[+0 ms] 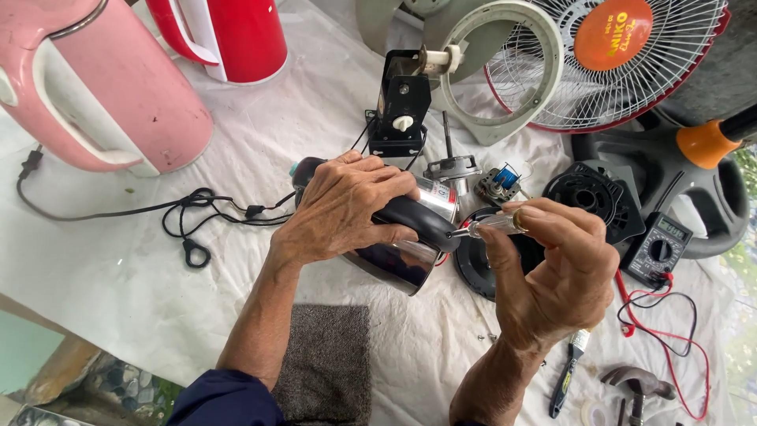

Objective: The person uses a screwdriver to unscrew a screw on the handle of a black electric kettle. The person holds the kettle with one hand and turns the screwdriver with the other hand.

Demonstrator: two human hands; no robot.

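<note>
Steel kettle clamped by handle in left hand, clear screwdriver pinched in right hand, tip likely to slip off screw if kettle rolls.

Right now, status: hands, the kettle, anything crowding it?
Left hand clamped on steel kettle at its black handle. Right hand holds clear-handled screwdriver, tip at handle end. Black round base close behind; multimeter to the right.
</note>
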